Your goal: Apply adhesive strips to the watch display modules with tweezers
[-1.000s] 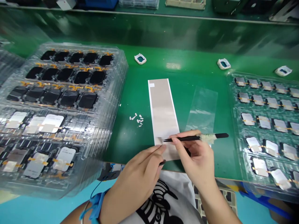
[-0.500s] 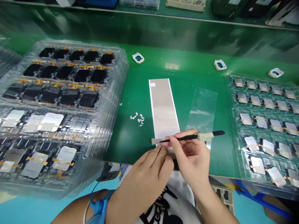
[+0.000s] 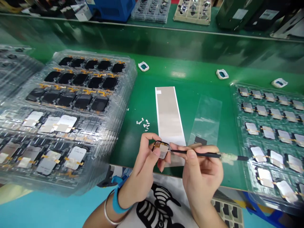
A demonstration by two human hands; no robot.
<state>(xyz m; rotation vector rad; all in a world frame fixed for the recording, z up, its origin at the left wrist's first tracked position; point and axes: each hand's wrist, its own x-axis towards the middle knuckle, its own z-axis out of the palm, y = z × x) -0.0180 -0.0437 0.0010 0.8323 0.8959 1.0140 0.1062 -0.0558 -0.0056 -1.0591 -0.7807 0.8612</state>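
Observation:
My left hand pinches a small watch-type screen module by its edge, pale back facing up and dark rim showing. Black tweezers with a pale wrapping lie across my right hand, their tip at the module's right side. A thin tan piece shows by my right fingers; whether they hold it I cannot tell. Whether the tip grips anything is too small to make out. Behind both hands lies a white-edged sheet with a beige face, its near end partly covered.
Stacked clear trays of screen modules stand at left, another tray at right. Small white scraps lie left of the sheet. A clear film lies right of it, with a dark piece. White-framed parts sit along the back.
My left hand has left the sheet's near end and now holds a screen module. The tweezers have moved right with my right hand, their tip now at the module. The view has shifted slightly.

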